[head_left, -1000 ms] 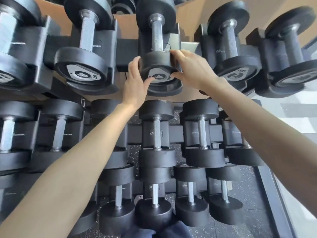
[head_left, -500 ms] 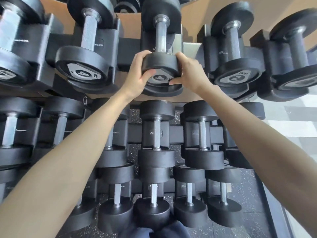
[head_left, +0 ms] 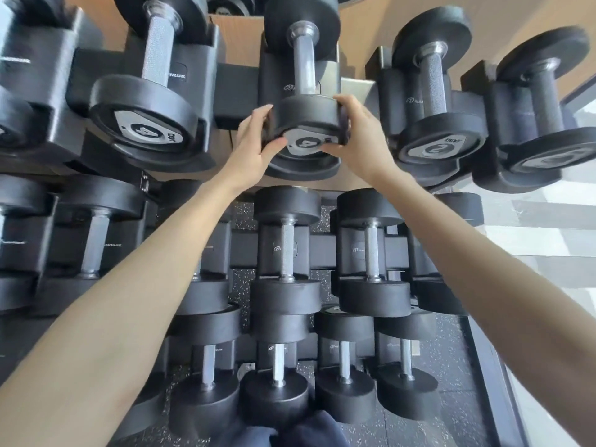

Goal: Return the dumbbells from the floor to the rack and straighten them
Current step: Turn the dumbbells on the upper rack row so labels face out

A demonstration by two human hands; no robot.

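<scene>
My left grip point(head_left: 254, 140) and my right grip point(head_left: 361, 137) are clamped on the near head of the small dumbbell point(head_left: 306, 119) marked 4, one on each side, with my thumbs on its label face. It sits in a cradle on the top tier of the rack point(head_left: 237, 91), at twelve o'clock from me, handle pointing away. A bigger dumbbell point(head_left: 145, 124) lies at its nine o'clock, and a neighbour dumbbell point(head_left: 435, 137) marked 2 at its three o'clock.
</scene>
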